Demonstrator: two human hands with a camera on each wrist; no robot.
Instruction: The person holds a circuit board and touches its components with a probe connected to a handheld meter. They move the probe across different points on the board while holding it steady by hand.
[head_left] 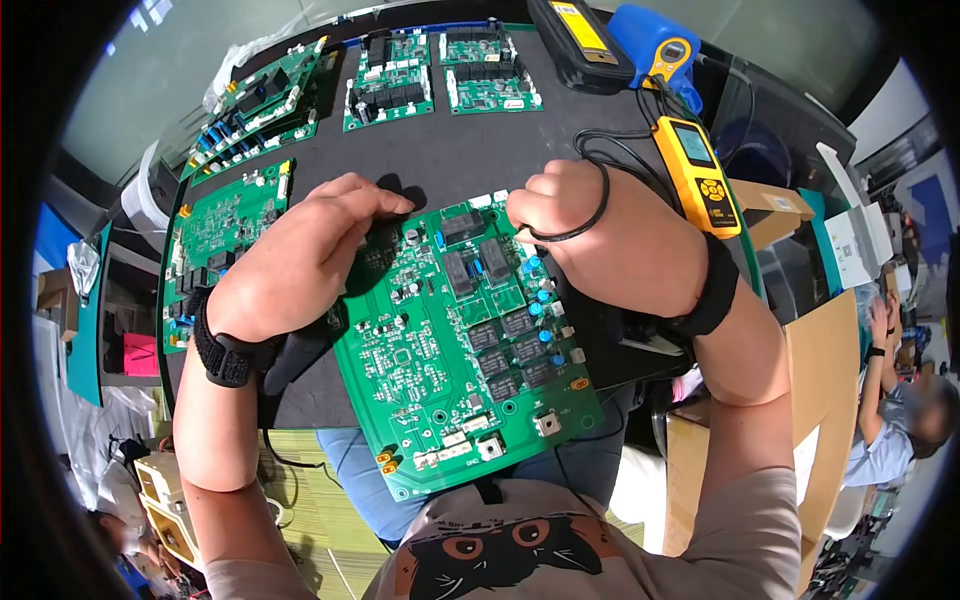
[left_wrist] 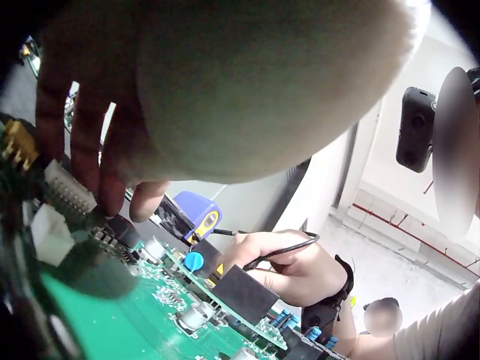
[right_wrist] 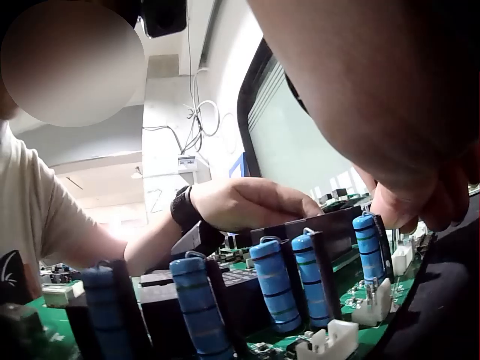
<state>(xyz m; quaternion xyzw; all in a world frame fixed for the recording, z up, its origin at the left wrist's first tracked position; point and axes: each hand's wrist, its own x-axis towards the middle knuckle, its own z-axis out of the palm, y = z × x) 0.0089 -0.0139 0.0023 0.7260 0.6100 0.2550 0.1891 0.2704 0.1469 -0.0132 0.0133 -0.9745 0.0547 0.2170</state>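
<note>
A large green circuit board [head_left: 400, 350] lies at the table's front edge, its near corner reaching out above the person's lap. The left hand [head_left: 305, 255] rests at the board's upper left, its fingers reaching down beside white connectors [left_wrist: 69, 187] in the left wrist view. At the upper right corner, the right hand [head_left: 600, 230] has curled fingers pinching the end of a black test lead [head_left: 590, 232], which loops over the knuckles. The lead's tip is hidden by the fingers. Blue cylindrical components [right_wrist: 274, 285] and black relays [head_left: 503, 340] stand on the board near this hand.
A yellow handheld meter [head_left: 697, 175] with black leads lies at the right. Behind it are a blue station [head_left: 652, 48] and a black case [head_left: 580, 45]. More circuit boards [head_left: 390, 85] sit at the back and left. Cardboard boxes [head_left: 825, 340] stand at the right edge.
</note>
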